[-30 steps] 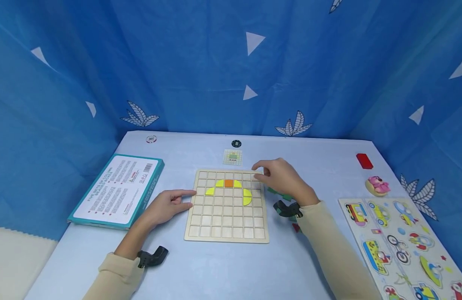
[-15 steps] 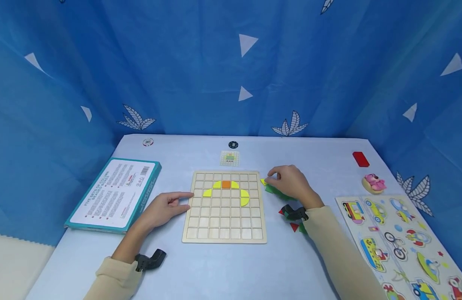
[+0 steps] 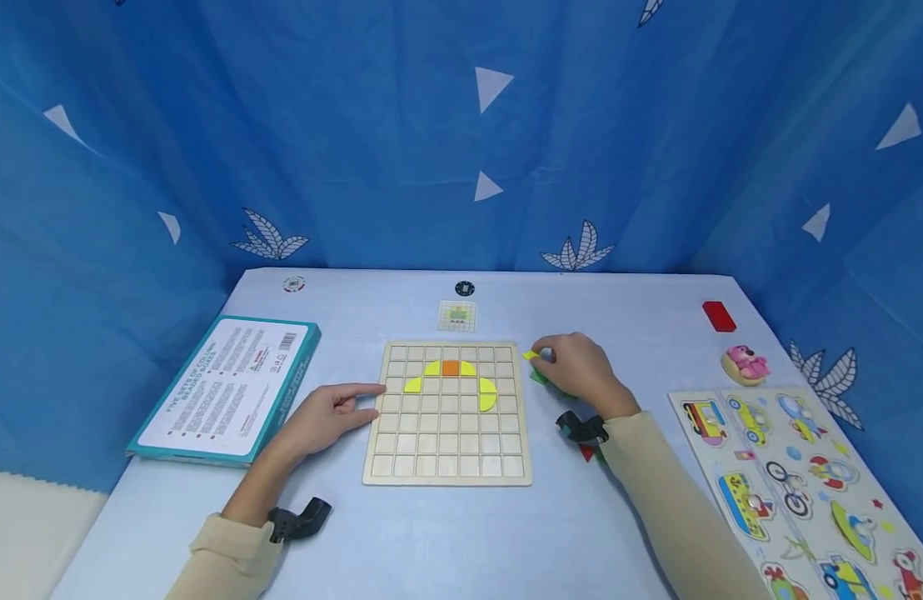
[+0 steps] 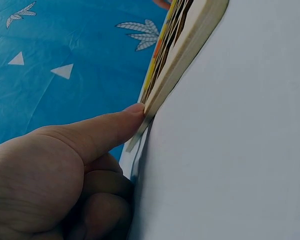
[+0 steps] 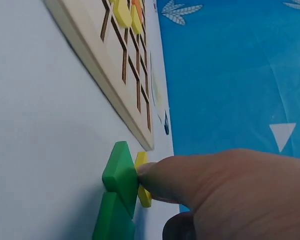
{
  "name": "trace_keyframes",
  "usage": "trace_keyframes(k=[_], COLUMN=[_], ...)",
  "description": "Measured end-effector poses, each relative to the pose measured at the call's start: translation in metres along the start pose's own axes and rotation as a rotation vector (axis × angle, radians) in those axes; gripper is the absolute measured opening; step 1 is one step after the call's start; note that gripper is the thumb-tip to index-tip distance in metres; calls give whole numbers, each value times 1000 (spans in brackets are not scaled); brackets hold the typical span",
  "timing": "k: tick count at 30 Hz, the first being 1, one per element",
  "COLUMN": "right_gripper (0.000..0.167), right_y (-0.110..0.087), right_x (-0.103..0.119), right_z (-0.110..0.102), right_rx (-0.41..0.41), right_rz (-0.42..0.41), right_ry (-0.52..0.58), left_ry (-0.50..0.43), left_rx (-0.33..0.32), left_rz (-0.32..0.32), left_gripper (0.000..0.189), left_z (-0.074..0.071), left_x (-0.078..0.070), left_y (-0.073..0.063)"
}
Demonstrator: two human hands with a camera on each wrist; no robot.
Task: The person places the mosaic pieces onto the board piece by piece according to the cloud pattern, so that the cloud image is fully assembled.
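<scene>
A wooden grid board lies flat on the table. Yellow rounded pieces and an orange square sit in its upper cells. At its left edge, my left hand touches the rim with thumb and index finger; in the left wrist view the thumb tip presses the board's side. Just right of the board, my right hand pinches a small yellow piece. Beside that piece stand green blocks, partly hidden under the hand in the head view.
A small pattern card and a black disc lie behind the board. A teal-edged box is at left. A picture puzzle board, a pink figure and a red block occupy the right side.
My right hand has moved right, from above the board's top right corner to the loose pieces, and now pinches the yellow piece. The left hand stays at the board's edge.
</scene>
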State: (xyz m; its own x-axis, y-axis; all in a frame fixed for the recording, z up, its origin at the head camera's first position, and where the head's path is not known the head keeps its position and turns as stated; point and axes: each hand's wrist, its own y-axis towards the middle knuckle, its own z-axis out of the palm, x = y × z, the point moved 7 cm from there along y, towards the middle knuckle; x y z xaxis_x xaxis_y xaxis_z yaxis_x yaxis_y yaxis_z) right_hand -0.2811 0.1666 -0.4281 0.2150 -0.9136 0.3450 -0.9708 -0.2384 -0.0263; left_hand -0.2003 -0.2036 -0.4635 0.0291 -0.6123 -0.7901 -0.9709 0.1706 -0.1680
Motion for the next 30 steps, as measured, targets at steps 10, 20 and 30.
trace_keyframes(k=[10,20,30], right_gripper=[29,31,42], right_y=[2,1,7], right_x=[-7,-19,-14], right_z=[-3,-9,-1], right_rx=[-24,-105,-57], right_rz=[3,77,78], right_ry=[73,96,72], left_ry=[-5,-12,-15], left_rx=[-1,-7,-1], left_rz=[2,10,1], left_gripper=[40,39,39], left_z=[-1,-1,0], left_x=[1,1,1], left_y=[-1,0,0])
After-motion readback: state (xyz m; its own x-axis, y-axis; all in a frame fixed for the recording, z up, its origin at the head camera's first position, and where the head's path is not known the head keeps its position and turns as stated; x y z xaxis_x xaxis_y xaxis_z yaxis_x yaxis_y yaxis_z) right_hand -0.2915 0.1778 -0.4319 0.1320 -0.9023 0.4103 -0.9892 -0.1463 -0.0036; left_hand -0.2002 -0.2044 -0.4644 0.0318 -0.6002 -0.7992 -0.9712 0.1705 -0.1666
